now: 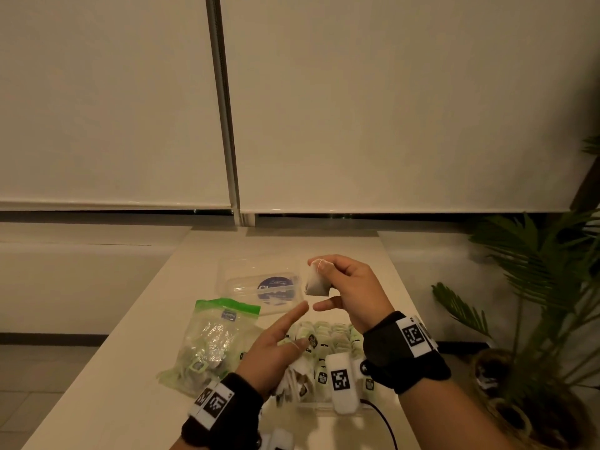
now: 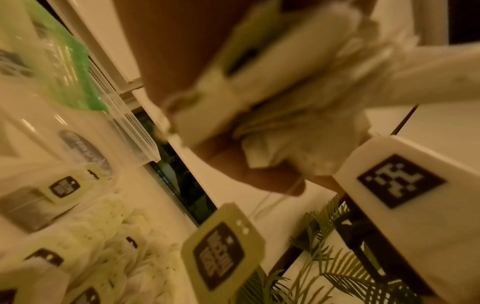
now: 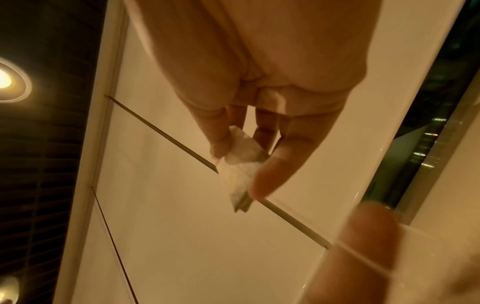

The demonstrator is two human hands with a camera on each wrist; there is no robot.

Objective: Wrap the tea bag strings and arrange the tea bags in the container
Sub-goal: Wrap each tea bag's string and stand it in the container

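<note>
My right hand (image 1: 328, 277) is raised over the table and pinches a pale tea bag (image 1: 315, 282) by its top corner, with string looped there. The right wrist view shows the same tea bag (image 3: 240, 166) between thumb and fingers. My left hand (image 1: 279, 345) is lower, index finger stretched toward the bag. Its other fingers curl around a bunch of tea bags (image 1: 293, 376). The left wrist view shows that bunch (image 2: 285, 127) against the palm and a green tag (image 2: 223, 246) dangling on a string. The clear container (image 1: 311, 405) below holds several rows of tea bags.
The container's clear lid (image 1: 246, 289) with a blue label lies further back. A green-topped zip bag (image 1: 211, 342) of tea bags lies to the left. A potted plant (image 1: 535, 287) stands right of the white table (image 1: 130, 368). A dark cable (image 1: 384, 423) runs near the front edge.
</note>
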